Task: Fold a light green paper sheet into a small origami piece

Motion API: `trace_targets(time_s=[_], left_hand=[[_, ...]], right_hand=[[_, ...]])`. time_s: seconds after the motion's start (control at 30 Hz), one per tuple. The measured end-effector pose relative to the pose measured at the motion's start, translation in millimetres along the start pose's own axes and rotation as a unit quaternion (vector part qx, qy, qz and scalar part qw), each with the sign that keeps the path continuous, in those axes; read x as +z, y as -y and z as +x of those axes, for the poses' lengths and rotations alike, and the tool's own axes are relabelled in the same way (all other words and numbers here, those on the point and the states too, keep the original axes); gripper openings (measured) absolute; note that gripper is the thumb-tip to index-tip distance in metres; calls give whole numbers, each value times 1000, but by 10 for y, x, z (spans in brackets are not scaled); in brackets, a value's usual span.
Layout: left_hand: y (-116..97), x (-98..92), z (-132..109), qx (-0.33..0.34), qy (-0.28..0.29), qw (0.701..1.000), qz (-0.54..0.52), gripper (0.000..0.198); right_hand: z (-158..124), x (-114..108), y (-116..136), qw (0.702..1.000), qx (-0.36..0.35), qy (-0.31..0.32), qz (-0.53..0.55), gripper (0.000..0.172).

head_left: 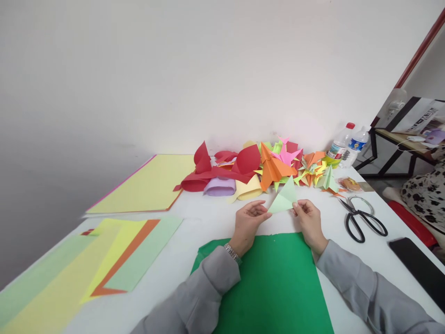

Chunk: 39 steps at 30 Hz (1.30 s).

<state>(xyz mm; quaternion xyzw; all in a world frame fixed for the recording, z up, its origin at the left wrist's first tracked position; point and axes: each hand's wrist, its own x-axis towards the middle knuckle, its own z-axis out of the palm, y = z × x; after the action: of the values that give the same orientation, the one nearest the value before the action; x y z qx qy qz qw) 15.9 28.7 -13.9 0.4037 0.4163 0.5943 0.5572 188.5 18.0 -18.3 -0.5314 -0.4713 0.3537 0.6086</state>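
A folded piece of pale green paper (283, 198) with a pointed top is held up above the table. My right hand (308, 222) pinches its lower right corner between thumb and fingers. At the lower left corner, the thumb of my left hand (246, 226) meets the paper, its other fingers curled close by. Below both hands lies a green sheet (274, 283) on the white table. Behind the folded paper is a pile of paper shapes, among them an orange folded paper (273, 167) and red curved pieces (222, 176).
Black-handled scissors (359, 218) and a black flat object (419, 264) lie at right. Two bottles (342, 144) stand against the wall. Coloured paper strips (135, 255) and large yellow sheets (142, 185) lie at left. A person in patterned clothing (424, 190) is at far right.
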Motion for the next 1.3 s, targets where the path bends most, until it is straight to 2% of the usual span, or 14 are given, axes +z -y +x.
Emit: trace_targets(time_s=[0.37, 0.47, 0.6, 0.67, 0.77, 0.9, 1.07, 1.3], left_hand=[[9, -25, -3, -5, 52, 998, -21, 43], [5, -8, -19, -29, 62, 997, -28, 43], [-15, 38, -69, -60, 129, 990, -11, 52], [-40, 56, -98, -62, 151, 986, 26, 49], [-85, 69, -130, -63, 141, 985, 78, 37], [-99, 72, -133, -61, 137, 984, 92, 35], [-66, 69, -112, -32, 128, 985, 110, 29], [-81, 63, -126, -35, 125, 985, 114, 25]], right_hand=[[0, -19, 0, 1000, -5, 7, 6, 26], [0, -18, 7, 1000, 1, 12, 6, 27], [-48, 11, 45, 999, 2, 42, 5, 28], [-89, 31, 63, 997, -1, 70, 15, 27], [-150, 57, 69, 993, -1, 110, 39, 25], [-196, 77, 43, 988, -9, 148, 31, 22], [-197, 84, 40, 989, 5, 142, 35, 23], [-194, 104, 109, 984, 33, 167, 55, 29]])
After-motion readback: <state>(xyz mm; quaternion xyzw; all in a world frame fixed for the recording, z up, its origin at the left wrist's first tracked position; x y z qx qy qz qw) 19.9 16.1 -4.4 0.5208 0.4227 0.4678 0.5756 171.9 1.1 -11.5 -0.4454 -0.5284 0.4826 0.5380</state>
